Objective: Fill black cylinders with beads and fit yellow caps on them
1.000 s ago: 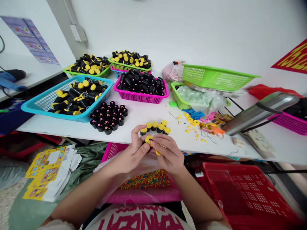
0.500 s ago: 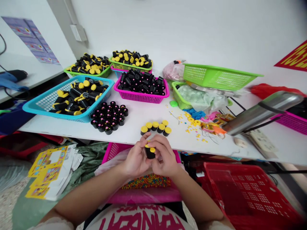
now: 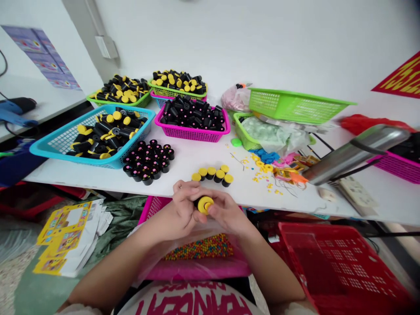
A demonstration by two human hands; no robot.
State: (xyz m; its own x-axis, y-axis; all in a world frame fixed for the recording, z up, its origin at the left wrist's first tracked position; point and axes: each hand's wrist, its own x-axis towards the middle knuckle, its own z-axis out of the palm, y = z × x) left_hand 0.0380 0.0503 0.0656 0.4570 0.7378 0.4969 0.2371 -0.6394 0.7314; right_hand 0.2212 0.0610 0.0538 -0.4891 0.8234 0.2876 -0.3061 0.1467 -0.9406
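Note:
Both of my hands are together above the pink basket, on a small black canister with a yellow cap (image 3: 203,202). The canister is tilted, its yellow end facing me. My left hand (image 3: 183,209) is wrapped round its black body, which is mostly hidden. My right hand (image 3: 230,215) has its thumb at the yellow end, against a small yellow piece (image 3: 207,206) at the cap's middle; whether this piece is separate I cannot tell. Just beyond my hands, several yellow-capped canisters (image 3: 219,176) stand upright in an arc on the white table (image 3: 183,189).
Black cylinders with pink dots (image 3: 150,161) stand grouped at left. Behind are a blue basket (image 3: 49,144), a magenta basket (image 3: 193,133) and green baskets. Small coloured balls (image 3: 200,247) lie in the pink basket (image 3: 197,269) below. A steel tube (image 3: 357,153) and red crate (image 3: 348,262) are at right.
The canister has tipped from nearly upright, so its yellow end now faces me. My left fingers have closed further round the body, and my right thumb has moved onto the yellow end.

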